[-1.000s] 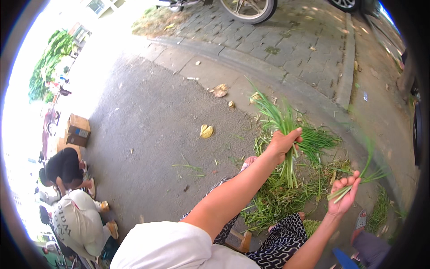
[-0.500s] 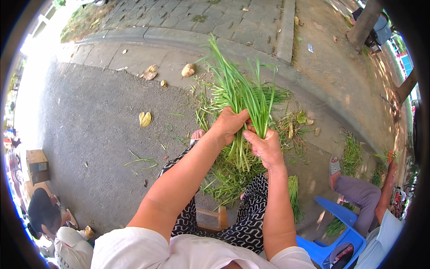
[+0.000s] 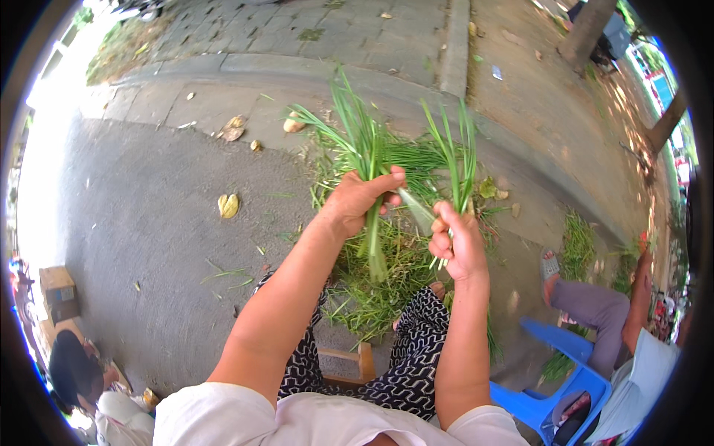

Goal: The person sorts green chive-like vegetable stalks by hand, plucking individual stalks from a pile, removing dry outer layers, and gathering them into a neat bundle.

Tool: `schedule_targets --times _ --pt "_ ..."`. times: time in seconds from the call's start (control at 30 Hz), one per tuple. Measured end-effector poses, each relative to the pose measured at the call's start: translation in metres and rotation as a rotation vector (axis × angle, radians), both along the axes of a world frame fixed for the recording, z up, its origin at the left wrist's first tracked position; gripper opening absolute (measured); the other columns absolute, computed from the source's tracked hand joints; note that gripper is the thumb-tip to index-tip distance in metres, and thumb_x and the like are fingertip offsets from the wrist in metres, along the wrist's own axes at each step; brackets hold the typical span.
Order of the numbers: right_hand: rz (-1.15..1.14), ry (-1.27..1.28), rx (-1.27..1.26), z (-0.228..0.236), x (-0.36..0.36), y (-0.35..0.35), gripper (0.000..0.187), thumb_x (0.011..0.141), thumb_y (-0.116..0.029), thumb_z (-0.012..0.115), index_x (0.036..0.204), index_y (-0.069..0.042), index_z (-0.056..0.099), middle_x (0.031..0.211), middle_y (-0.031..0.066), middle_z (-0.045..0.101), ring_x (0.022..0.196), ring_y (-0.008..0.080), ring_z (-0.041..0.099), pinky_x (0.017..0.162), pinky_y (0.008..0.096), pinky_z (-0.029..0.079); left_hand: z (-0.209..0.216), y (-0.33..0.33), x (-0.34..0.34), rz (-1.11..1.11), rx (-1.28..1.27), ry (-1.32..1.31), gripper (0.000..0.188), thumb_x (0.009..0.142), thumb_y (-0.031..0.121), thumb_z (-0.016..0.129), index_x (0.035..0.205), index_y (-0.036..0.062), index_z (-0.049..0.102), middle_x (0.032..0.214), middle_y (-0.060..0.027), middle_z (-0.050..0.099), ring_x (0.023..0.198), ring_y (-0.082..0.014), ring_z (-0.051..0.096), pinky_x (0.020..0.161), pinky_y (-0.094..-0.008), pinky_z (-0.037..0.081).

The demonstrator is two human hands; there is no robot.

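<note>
My left hand (image 3: pixel 362 199) is closed round a bunch of long green chives (image 3: pixel 363 137), leaves fanning out ahead and stems hanging below the fist. A smaller bunch of chives (image 3: pixel 462 160) stands up from my right hand (image 3: pixel 461 241), its pale stem ends poking out under the curled fingers. Between the two hands stretches a blurred, pale strip (image 3: pixel 419 212); I cannot make out what it is. Under my hands lies a loose heap of green trimmings (image 3: pixel 390 275). Straighter chives (image 3: pixel 413 157) rest on the ground just beyond the hands.
A wooden stool (image 3: pixel 366 363) shows between my legs. To the right are a blue plastic chair (image 3: pixel 561 372), a person in grey trousers (image 3: pixel 591 305) and more greens (image 3: pixel 576 245). Cardboard boxes (image 3: pixel 59 293) and another person (image 3: pixel 74 368) are at left. A stone kerb (image 3: pixel 297 68) runs beyond.
My hands, close together on one bunch before, have moved apart. A smaller bunch has come away in my right hand, while the rest stays in my left.
</note>
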State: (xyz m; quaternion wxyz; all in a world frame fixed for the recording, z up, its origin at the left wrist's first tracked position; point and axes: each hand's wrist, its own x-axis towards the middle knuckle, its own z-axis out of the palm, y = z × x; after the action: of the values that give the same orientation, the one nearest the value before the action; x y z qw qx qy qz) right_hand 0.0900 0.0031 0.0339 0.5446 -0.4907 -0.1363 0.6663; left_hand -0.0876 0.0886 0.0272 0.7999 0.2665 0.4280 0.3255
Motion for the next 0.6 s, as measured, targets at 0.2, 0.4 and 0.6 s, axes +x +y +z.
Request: schedule_targets --times 0.2,0.4,0.6 --pt "0.043 -0.264 -0.048 0.007 0.008 -0.001 0.029 0.084 -0.034 0.058 0.071 -0.009 0.054 0.057 -0.0011 0.049 0.042 0.0032 0.04 0.034 0.0169 0.03 0.007 -0.004 0.0 -0.196 0.119 0.152 0.021 0.074 0.015 0.069 0.089 0.0029 0.061 0.073 -0.0039 0.061 0.056 -0.0084 0.055 0.044 -0.0197 0.04" --pt "0.318 -0.388 0.116 -0.007 -0.034 0.0 0.026 0.084 -0.03 0.061 0.08 -0.005 0.058 0.057 -0.0041 0.046 0.042 0.0021 0.036 0.035 0.0195 0.029 -0.001 -0.01 0.011 -0.212 0.102 0.145 0.02 0.074 0.011 0.07 0.09 0.0018 0.06 0.067 -0.0037 0.06 0.053 -0.0076 0.053 0.041 -0.0192 0.04" --pt "0.219 -0.049 -0.005 -0.008 0.0 -0.006 0.023 0.081 -0.029 0.063 0.081 -0.006 0.058 0.06 -0.0019 0.048 0.041 0.0028 0.041 0.034 0.0192 0.03 -0.001 -0.004 0.005 -0.188 0.054 0.17 0.019 0.078 0.017 0.068 0.088 0.0024 0.06 0.073 -0.0047 0.061 0.05 -0.0066 0.049 0.04 -0.0187 0.039"
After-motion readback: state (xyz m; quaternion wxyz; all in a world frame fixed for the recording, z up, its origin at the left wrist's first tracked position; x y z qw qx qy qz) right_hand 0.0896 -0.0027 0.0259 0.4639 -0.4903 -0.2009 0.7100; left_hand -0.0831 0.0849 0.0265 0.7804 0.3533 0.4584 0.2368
